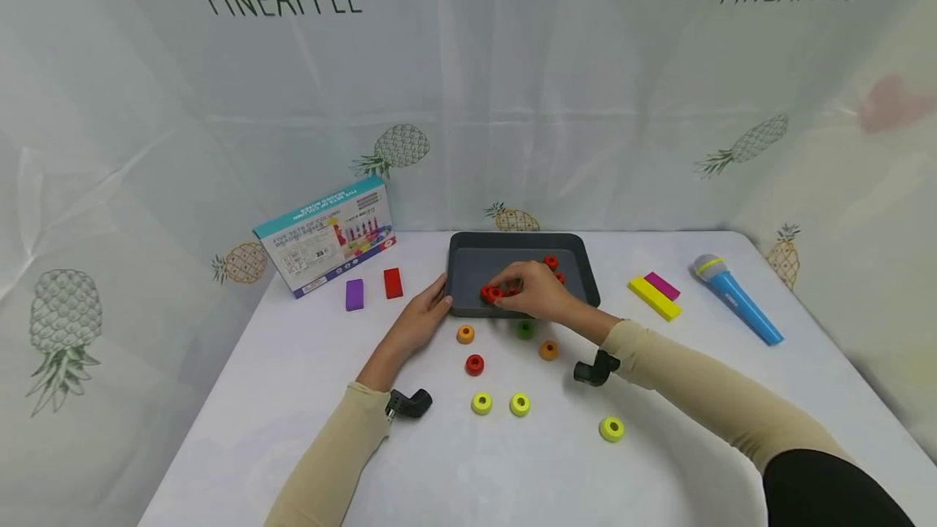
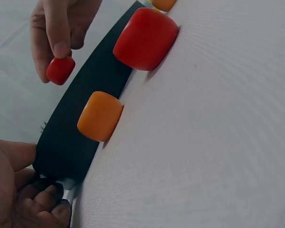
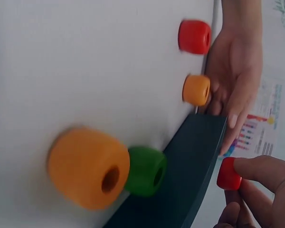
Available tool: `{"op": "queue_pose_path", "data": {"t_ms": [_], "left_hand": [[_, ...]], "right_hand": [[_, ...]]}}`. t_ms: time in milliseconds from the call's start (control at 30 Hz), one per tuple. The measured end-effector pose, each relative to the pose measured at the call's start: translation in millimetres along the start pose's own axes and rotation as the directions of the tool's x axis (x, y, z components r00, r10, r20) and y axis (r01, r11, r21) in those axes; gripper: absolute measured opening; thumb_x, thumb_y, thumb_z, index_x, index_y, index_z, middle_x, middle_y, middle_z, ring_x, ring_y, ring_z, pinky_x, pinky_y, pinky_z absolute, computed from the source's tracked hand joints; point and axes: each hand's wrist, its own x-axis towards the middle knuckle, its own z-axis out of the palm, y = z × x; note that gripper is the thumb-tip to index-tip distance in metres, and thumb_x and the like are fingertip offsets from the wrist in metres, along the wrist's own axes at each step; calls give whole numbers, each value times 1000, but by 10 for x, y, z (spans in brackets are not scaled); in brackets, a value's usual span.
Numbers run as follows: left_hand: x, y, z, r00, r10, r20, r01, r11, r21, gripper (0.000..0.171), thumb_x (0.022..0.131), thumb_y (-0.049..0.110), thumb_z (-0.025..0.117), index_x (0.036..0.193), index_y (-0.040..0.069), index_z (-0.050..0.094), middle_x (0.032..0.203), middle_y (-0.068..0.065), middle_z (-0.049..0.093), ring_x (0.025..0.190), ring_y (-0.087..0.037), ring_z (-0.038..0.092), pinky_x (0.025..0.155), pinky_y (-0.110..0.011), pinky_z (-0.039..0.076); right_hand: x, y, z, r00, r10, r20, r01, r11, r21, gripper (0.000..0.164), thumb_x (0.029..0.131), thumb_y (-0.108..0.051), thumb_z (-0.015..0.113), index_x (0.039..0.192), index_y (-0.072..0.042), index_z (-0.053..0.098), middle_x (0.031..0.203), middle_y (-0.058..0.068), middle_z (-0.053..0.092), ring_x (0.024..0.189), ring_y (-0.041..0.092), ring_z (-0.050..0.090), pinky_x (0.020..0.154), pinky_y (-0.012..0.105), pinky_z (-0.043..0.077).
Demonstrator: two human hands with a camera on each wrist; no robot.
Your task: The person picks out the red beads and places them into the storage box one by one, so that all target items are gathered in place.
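Note:
At the left end of a dark grey tray (image 1: pixel 468 254), my left hand (image 1: pixel 420 317) grips the corner. In the left wrist view its thumb lies against the tray wall and its other fingers curl under. Over the tray, my right hand (image 1: pixel 533 289) pinches a red bead (image 3: pixel 229 174) between thumb and fingers, above the tray's rim in the right wrist view. Other red beads (image 1: pixel 551 262) lie inside the tray, some partly hidden by the right hand. Just in front of the tray are a green bead (image 1: pixel 525 329), two orange beads (image 1: pixel 465 334) and a loose red bead (image 1: pixel 474 364).
Yellow beads (image 1: pixel 481 403) lie nearer the front. Left of the tray are a leaning printed box (image 1: pixel 329 234), a purple block (image 1: pixel 355 294) and a red block (image 1: pixel 393 283). To the right lie a yellow block (image 1: pixel 655 298), a magenta block (image 1: pixel 662 285) and a blue toy microphone (image 1: pixel 743 305).

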Motion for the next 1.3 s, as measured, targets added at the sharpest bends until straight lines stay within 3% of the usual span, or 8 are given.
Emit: {"op": "queue_pose_path", "data": {"t_ms": [300,600,867,1300], "left_hand": [[6,-29,-12,1000,13,-1,-13,1000,-8,60,106,38,52,160,37,26,166,8,30,156,-18,24,126,-47,24],[3,-58,-14,1000,12,-10,-12,1000,-6,60,105,40,52,160,38,27,166,8,30,156,-19,25,125,-48,26],[2,-45,-7,1000,21,-4,-21,1000,-10,59,106,40,51,160,39,27,166,9,30,156,-16,26,125,-46,27],[-16,-13,8,1000,23,0,-23,1000,-3,61,106,38,51,161,34,26,166,6,30,156,-19,25,126,-47,26]], "right_hand": [[196,82,-8,997,71,0,-71,997,-31,27,84,-12,82,111,-9,78,103,8,75,79,17,60,64,24,49],[447,148,0,992,120,41,-118,992,-50,31,86,-11,80,116,-5,77,100,10,76,67,14,57,58,24,47],[544,196,29,984,171,47,-167,983,-77,33,86,-11,79,119,-6,76,114,10,75,77,15,61,65,24,50],[685,280,104,977,199,74,-188,973,-136,32,88,-14,79,119,-6,76,117,11,75,92,21,64,79,33,56]]}}
